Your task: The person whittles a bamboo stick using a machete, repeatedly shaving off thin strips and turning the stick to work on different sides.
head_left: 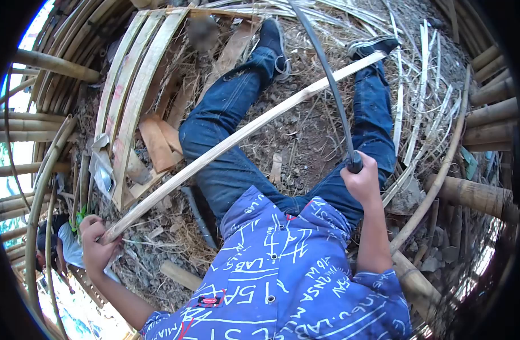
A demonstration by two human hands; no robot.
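Low at the left, my left hand (99, 242) is closed around the near end of a long pale bamboo or wooden strip (231, 139). The strip slants up and right across my legs, its far end by my shoe. My right hand (362, 178) grips the dark handle of a machete (335, 93) over my right thigh. Its long, slightly curved blade points away from me and crosses over the strip near the strip's far end.
My jeans-clad legs (226, 96) lie stretched apart on littered ground. Wide pale planks (138, 85) lie at the left, thin split strips (424, 85) at the right. Bamboo poles (492, 107) frame both sides. Another person (70, 243) is at the far left.
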